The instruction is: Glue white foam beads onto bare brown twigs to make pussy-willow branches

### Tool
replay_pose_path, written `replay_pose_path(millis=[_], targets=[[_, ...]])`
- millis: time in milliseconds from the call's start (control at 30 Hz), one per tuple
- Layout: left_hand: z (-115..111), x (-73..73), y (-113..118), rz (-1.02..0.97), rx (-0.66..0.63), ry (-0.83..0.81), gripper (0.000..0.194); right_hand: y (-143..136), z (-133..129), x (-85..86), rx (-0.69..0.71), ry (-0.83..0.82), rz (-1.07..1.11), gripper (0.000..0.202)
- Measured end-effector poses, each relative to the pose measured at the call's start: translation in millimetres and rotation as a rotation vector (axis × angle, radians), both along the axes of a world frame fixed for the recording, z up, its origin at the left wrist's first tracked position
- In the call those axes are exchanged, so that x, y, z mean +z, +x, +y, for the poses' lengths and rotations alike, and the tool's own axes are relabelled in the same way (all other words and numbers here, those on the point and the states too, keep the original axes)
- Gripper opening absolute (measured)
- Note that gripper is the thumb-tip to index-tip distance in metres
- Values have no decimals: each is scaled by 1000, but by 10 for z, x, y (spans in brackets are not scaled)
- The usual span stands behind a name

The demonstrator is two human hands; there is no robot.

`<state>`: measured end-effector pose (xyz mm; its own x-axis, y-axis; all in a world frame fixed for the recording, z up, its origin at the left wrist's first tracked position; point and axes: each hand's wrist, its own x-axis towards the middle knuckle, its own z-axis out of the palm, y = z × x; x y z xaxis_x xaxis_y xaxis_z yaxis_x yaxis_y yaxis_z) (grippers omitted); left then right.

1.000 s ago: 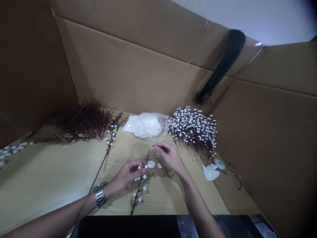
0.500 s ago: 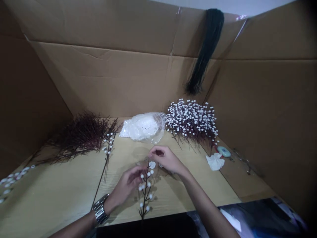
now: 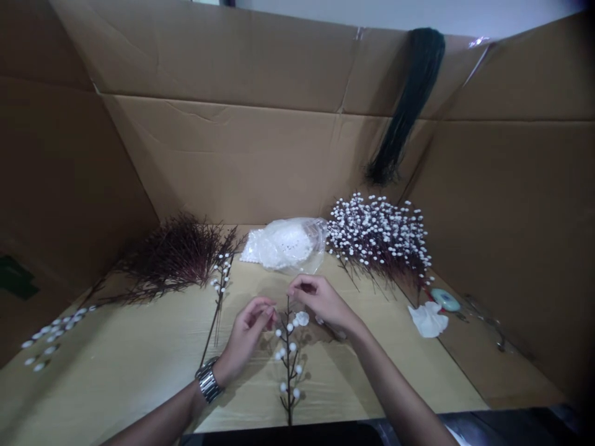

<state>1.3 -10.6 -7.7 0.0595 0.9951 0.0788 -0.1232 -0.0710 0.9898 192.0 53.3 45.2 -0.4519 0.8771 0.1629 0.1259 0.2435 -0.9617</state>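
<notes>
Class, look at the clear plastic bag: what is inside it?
The plastic bag holds a white mass, seemingly small beads; whatever lies beneath them in the bag is hidden.

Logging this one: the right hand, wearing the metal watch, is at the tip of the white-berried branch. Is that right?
Not quite: the metal watch is on the wrist of the left hand, as the head view shows. The right hand is indeed at the tip of the white-berried branch.

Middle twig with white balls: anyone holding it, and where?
The right hand seems to pinch the twig by its far tip; the left hand, I can't tell.
</notes>
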Motion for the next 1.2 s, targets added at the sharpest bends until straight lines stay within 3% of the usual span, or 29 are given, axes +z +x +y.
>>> replay_pose_path(millis=[200, 400, 633, 933, 1067, 1200], targets=[[29, -14, -25, -47, 13, -36, 21, -59, 37, -39, 5, -20, -25, 21], [51, -6, -14, -87, -26, -108, 51, -105, 44, -29, -4, -26, -50, 21], [13, 47, -31, -75, -130, -119, 34, -212, 238, -36, -6, -53, -116, 22], [123, 30, -80, -112, -48, -262, 24, -322, 440, -109, 90, -53, -226, 26], [187, -67, -82, -171, -34, -334, 24, -151, 758, 11, 80, 59, -347, 22], [222, -128, -74, -265, -2, -392, 22, 87, 1413, 70, -105, 232, -519, 24]])
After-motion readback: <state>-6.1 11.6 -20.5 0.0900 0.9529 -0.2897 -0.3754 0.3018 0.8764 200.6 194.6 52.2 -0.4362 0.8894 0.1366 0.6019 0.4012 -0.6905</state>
